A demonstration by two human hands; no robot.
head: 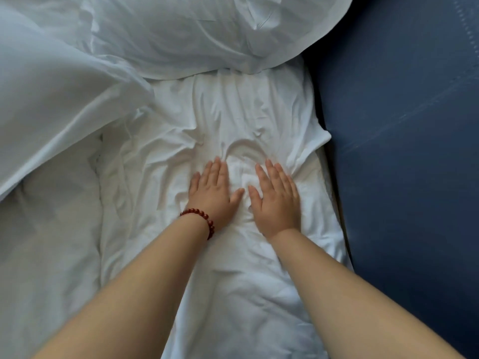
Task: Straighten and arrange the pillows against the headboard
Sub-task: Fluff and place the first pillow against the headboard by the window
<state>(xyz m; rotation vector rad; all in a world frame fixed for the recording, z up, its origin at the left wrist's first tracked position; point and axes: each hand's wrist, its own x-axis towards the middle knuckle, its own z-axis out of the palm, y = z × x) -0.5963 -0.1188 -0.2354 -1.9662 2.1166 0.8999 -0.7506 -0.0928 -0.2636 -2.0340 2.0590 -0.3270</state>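
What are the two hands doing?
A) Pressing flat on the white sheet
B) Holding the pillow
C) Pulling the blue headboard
A: the left hand and the right hand lie flat, fingers straight, on the wrinkled white sheet, while the pillow lies beyond their fingertips, not touched.

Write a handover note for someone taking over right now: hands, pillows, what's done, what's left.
Left hand: open, flat on the wrinkled sheet, holding nothing.
Right hand: open, flat on the sheet beside it.
Pillow: beyond the hands, creased, one corner by the blue headboard.
White bedding at left: pillow or duvet, cannot tell.
Done: no pillow visibly arranged.
Left: straighten the pillows and set them against the headboard.
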